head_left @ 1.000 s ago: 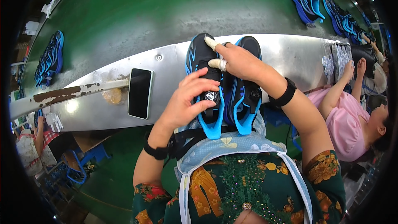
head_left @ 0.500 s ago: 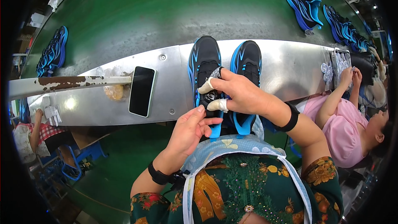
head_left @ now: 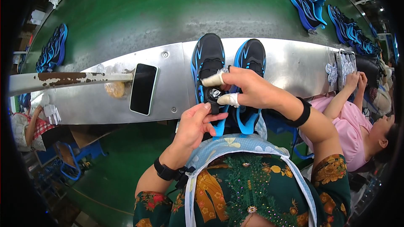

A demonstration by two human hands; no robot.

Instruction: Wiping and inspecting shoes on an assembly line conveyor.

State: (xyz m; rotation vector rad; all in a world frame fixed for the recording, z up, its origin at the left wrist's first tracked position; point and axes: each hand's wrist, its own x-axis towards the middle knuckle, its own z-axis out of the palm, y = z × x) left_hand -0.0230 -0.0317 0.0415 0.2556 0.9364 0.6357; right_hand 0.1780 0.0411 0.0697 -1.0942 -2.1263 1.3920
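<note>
Two black and blue sneakers stand side by side on the metal shelf point(head_left: 286, 65), toes pointing away from me. My left hand point(head_left: 194, 124) pinches the heel tab of the left sneaker point(head_left: 209, 61). My right hand point(head_left: 248, 88), with white tape on two fingertips, grips the round dial on that shoe's tongue and reaches across the right sneaker point(head_left: 251, 56).
A black phone point(head_left: 143, 88) lies on the shelf to the left, beside a rusty metal bar point(head_left: 67, 78). More blue sneakers point(head_left: 309, 4) ride the green conveyor belt point(head_left: 176, 6) behind. A person in pink point(head_left: 353, 117) works at my right; another person sits far left.
My left hand slid from the top of the left shoe down to its heel. My right hand moved back toward me onto the tongue dial.
</note>
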